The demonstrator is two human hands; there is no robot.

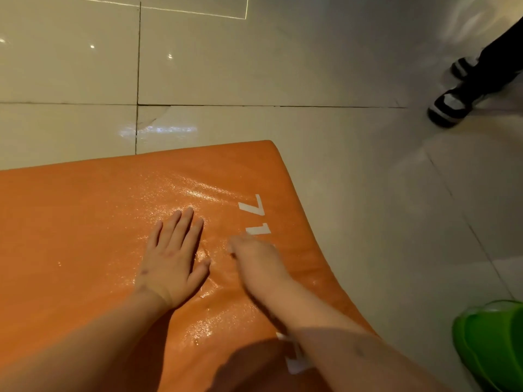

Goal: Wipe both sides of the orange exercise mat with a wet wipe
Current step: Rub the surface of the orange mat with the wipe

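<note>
The left hand (169, 261) lies flat, palm down, fingers straight and close together, pressing on the orange exercise mat (70, 222). Just beside it the right hand (254, 258) is blurred, knuckles up; whether it grips anything cannot be told. The mat's pebbled, padded surface glistens wet around both hands. White printed characters (253, 207) run along its right edge, near the rounded far right corner. The mat lies flat on the glossy beige tiled floor (353, 179) and runs out of view left and below, so its long axis cannot be told. Well apart are a green plastic object (492, 343) and a person's black-and-white shoes (450, 107).
</note>
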